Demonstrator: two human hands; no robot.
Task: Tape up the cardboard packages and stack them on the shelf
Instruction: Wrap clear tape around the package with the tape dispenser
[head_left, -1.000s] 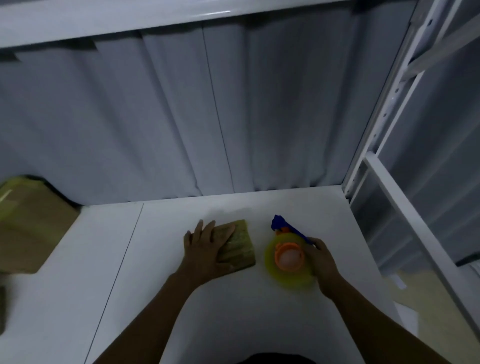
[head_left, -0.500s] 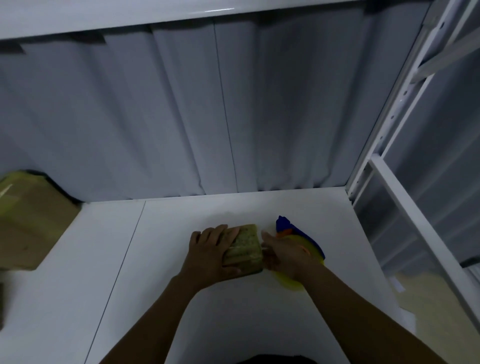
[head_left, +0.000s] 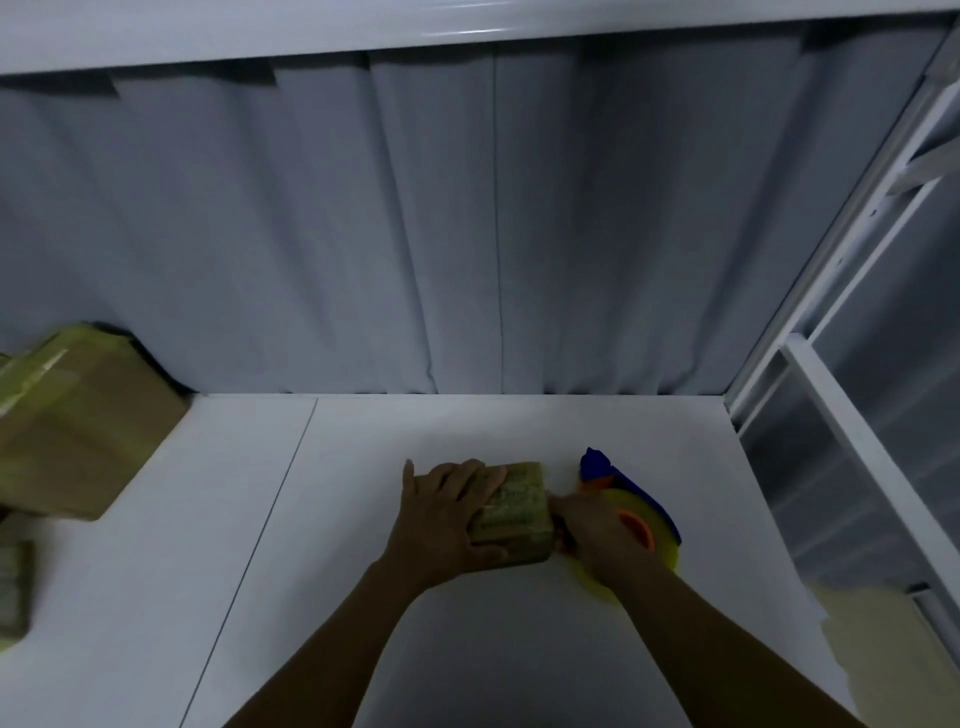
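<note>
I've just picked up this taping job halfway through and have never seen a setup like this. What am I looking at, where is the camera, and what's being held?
There is no machine here. A person works with bare hands, and the single picture comes from a camera on their head, looking forward and down. The left hand lies flat on a small cardboard package, pressing it onto the white shelf board. The right hand has its grip on a yellow tape dispenser set against the package's right side. Bigger cardboard boxes sit at the far left, with a grey curtain behind.
</note>
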